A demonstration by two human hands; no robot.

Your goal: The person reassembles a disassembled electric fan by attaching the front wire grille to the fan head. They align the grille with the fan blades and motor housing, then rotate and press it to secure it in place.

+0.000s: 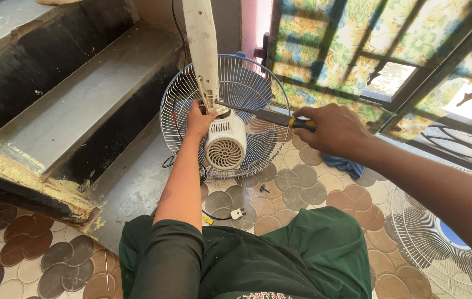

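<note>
Fan between left hand and screwdriver

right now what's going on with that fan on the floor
A person sits on the patterned tile floor beside the stairs, working on a white fan. The left hand grips the fan where its stand meets the motor housing. The right hand holds a screwdriver with its tip at that joint. The rear wire guard is on; another guard lies at the right.
</note>
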